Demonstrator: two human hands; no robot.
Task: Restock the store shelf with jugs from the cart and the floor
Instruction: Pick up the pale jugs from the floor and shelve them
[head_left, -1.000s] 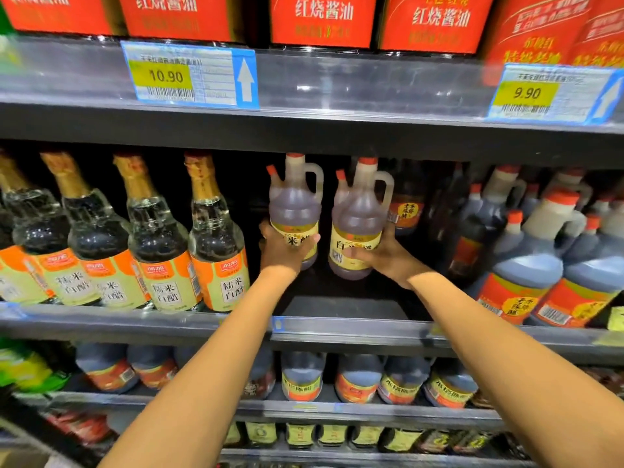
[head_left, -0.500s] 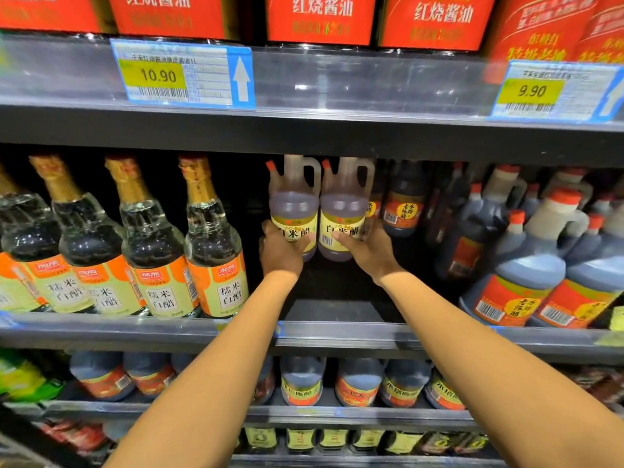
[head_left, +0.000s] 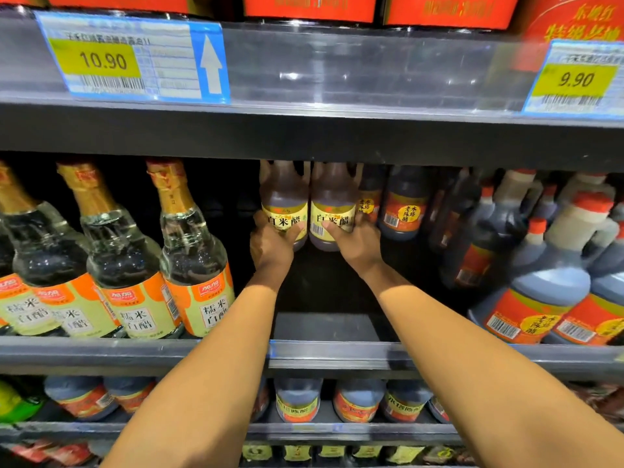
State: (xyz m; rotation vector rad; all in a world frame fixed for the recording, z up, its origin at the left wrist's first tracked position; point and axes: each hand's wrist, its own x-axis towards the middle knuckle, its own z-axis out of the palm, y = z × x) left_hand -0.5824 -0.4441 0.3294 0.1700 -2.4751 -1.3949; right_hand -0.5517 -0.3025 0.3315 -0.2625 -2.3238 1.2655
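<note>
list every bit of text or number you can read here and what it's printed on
"10.90": yellow price tag on the upper shelf rail, left.
"9.90": yellow price tag on the same rail, right.
"白米醋": pale yellow label of the clear jug in the left hand.
"白米醋": same label on the clear jug in the right hand.
"糯米白醋": orange-and-cream labels of the gold-capped glass bottles.
Barcodes, small tag print and the red labels on top: too blurred.

Both bare forearms are stretched forward and upward, converging slightly. The left hand [head_left: 270,246] is cupped with its thumb raised and fingers [head_left: 258,228] curled closed. The right hand [head_left: 358,244] is wrapped likewise, knuckles outward.
</note>
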